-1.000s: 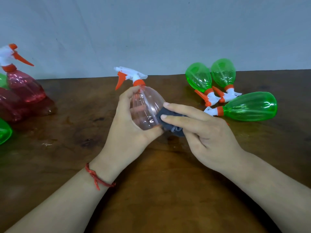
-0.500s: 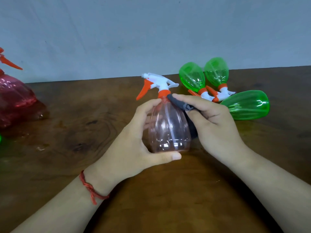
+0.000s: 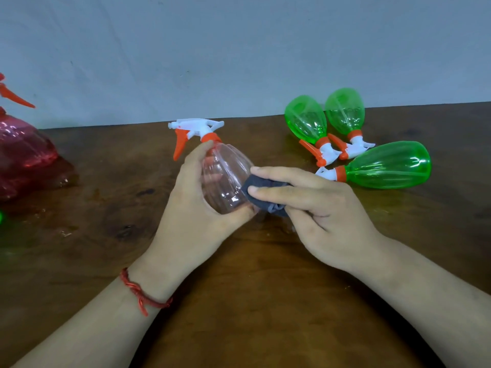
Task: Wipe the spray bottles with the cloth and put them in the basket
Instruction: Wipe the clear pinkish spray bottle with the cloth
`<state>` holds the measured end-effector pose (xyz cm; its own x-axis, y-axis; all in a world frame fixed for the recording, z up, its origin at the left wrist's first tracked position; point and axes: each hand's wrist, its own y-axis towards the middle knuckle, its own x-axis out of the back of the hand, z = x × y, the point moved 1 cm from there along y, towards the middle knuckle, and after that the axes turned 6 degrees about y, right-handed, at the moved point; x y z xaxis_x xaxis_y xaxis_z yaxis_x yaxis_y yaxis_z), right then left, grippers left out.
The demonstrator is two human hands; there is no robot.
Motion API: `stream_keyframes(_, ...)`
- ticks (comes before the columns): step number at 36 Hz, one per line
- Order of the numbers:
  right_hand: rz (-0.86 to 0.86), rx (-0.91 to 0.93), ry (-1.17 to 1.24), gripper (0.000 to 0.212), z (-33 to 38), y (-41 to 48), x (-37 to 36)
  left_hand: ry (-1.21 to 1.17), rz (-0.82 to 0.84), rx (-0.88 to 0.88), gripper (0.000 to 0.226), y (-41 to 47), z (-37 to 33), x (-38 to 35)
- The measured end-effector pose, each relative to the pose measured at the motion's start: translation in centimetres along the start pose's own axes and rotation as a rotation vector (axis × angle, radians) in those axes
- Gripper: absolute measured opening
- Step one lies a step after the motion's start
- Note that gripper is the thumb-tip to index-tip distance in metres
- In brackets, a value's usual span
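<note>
My left hand (image 3: 191,219) grips a clear pinkish spray bottle (image 3: 225,179) with a white and orange trigger head, held tilted above the wooden table (image 3: 265,288). My right hand (image 3: 318,208) holds a dark grey cloth (image 3: 265,195) and presses it against the bottle's lower right side. Three green spray bottles (image 3: 385,166) lie on their sides at the back right. No basket shows in the view.
Red spray bottles (image 3: 24,152) stand at the far left edge, partly cut off by the frame. A bit of green (image 3: 1,216) shows at the left border. A grey wall runs behind the table's far edge.
The bottle has tipped back from upright, its base turned toward me. My right hand slid the cloth from the bottle's neck down to its lower side.
</note>
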<state>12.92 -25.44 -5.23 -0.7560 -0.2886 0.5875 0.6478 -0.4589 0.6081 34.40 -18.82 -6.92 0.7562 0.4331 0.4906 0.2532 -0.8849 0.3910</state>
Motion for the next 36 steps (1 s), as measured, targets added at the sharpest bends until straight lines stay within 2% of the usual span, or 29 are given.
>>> stream_keyframes(6,0.041,0.057,-0.100,0.058,-0.1,0.1,0.1,0.066,-0.012,-0.012,0.110,-0.1,-0.1,0.0)
stream_keyframes(9,-0.004,0.046,-0.066,0.055,0.0,0.1,0.1,0.039,-0.015,-0.016,0.109,-0.2,-0.2,0.0)
stream_keyframes(12,-0.088,-0.034,0.071,0.057,-0.1,0.1,-0.1,0.051,-0.008,-0.048,0.109,-0.3,-0.6,0.2)
stream_keyframes(18,-0.202,-0.387,0.477,0.056,-0.6,0.7,0.0,0.022,0.104,-0.118,0.113,-0.7,-1.4,0.1)
stream_keyframes(25,-0.300,-0.501,0.668,0.053,-1.2,1.2,0.3,-0.165,0.315,-0.138,0.113,-1.5,-2.4,-0.4)
stream_keyframes(29,-0.340,-0.479,0.580,0.049,-1.1,1.1,0.5,-0.078,0.398,-0.115,0.116,-1.1,-2.0,-0.5)
stream_keyframes(32,-0.321,-0.436,0.486,0.044,-1.0,1.0,0.5,-0.036,0.368,-0.134,0.114,-1.1,-2.0,-0.5)
stream_keyframes(36,-0.276,-0.341,0.385,0.052,-0.8,0.7,0.1,-0.070,0.310,-0.174,0.114,-1.4,-2.1,-1.0)
